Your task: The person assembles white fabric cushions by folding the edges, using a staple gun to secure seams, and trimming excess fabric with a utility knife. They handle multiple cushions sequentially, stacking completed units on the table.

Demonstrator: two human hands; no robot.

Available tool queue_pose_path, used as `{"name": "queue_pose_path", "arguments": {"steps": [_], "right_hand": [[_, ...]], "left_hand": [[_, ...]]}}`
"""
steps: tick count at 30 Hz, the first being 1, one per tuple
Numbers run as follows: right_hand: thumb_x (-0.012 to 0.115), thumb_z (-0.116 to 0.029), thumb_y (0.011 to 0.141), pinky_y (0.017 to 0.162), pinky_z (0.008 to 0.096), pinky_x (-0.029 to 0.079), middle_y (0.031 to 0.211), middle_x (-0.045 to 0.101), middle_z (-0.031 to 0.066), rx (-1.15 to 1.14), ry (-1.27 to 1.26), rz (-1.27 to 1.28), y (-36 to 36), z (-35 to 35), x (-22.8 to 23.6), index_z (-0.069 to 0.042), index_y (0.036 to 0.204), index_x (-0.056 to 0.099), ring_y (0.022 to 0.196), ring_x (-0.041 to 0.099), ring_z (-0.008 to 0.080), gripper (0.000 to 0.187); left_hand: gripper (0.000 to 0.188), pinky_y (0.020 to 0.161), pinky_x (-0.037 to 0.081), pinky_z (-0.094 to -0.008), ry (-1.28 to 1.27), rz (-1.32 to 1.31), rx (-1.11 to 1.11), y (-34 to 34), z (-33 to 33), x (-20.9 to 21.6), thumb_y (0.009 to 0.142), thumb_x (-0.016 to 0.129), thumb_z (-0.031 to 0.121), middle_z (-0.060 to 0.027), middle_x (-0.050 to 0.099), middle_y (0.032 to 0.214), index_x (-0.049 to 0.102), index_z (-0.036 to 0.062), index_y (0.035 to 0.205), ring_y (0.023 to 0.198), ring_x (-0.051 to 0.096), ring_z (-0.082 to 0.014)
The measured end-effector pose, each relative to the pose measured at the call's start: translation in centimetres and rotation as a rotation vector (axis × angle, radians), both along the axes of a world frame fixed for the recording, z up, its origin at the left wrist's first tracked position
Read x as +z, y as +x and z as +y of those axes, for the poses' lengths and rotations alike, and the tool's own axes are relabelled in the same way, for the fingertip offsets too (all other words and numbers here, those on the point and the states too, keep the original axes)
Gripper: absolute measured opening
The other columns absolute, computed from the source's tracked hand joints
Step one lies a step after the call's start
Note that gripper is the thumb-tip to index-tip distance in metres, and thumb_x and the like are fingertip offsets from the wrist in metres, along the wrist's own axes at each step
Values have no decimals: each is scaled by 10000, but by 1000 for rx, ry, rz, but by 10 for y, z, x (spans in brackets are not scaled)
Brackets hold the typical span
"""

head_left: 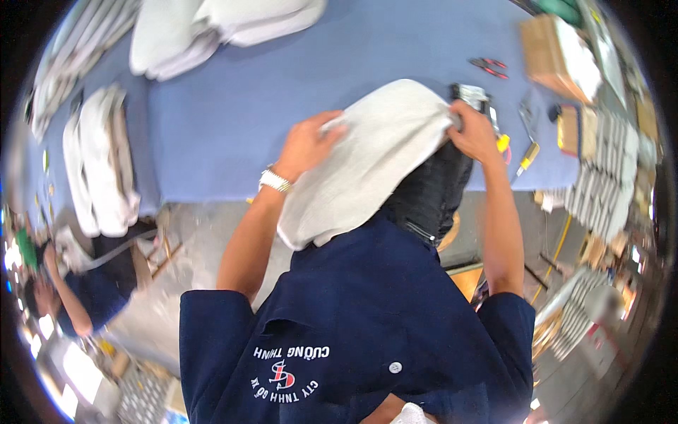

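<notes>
A light grey fabric cushion with rounded ends lies slantwise in front of me, from the blue table down over my lap. Its upper right edge is pinched in my right hand, and the cloth creases toward those fingers. My left hand, a watch at its wrist, is curled at the cushion's left edge; its fingers are slightly blurred. Black trousers show under the cushion on the right. A small dark and silvery object lies just beyond my right hand, partly hidden.
On the blue table lie red-handled pliers, a yellow-handled tool and a cardboard box. Light grey cushions are stacked at the far left, more at the left edge. Another person sits at lower left.
</notes>
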State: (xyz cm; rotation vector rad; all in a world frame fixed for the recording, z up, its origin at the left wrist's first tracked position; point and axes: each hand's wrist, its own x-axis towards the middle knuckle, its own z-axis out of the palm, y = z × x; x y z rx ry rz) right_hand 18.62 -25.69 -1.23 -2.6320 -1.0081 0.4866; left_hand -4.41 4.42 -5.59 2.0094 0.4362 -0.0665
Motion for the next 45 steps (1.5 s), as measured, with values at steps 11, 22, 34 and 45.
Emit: {"name": "queue_pose_path", "arguments": {"steps": [11,22,34,45], "right_hand": [[684,16,771,1127,361,413,1368,663,129,3,179,339,2,16,-10,-118,1405,620,1298,594,271,651],[599,-45,889,1074,386,458,1329,673,177,-36,23,43,94,13,20,-98,1339,671,1245,628,315,459],[624,-73,883,1020,450,479,1199,696,205,-26,182,-333,54,107,17,-76,1236,702,1142,645,388,362],[821,-395,761,861,499,530,1039,745,113,585,299,36,-79,230,13,-139,1234,681,1002,704,344,556]], "left_hand": [[679,1085,462,-380,-684,186,1014,-177,-60,-23,1046,581,361,-194,468,1540,347,27,1589,1390,494,-290],[769,1136,420,-447,-1101,64,853,-63,-1,9,1034,537,563,-176,403,1593,335,86,1603,1423,461,-286],[385,824,638,-339,-439,-301,635,-58,28,31,1093,527,260,-142,568,1455,606,22,1386,1140,656,-221],[440,680,560,-284,-331,-209,604,-51,53,1,1115,482,308,-139,701,1104,586,-28,1381,843,694,-163]]}}
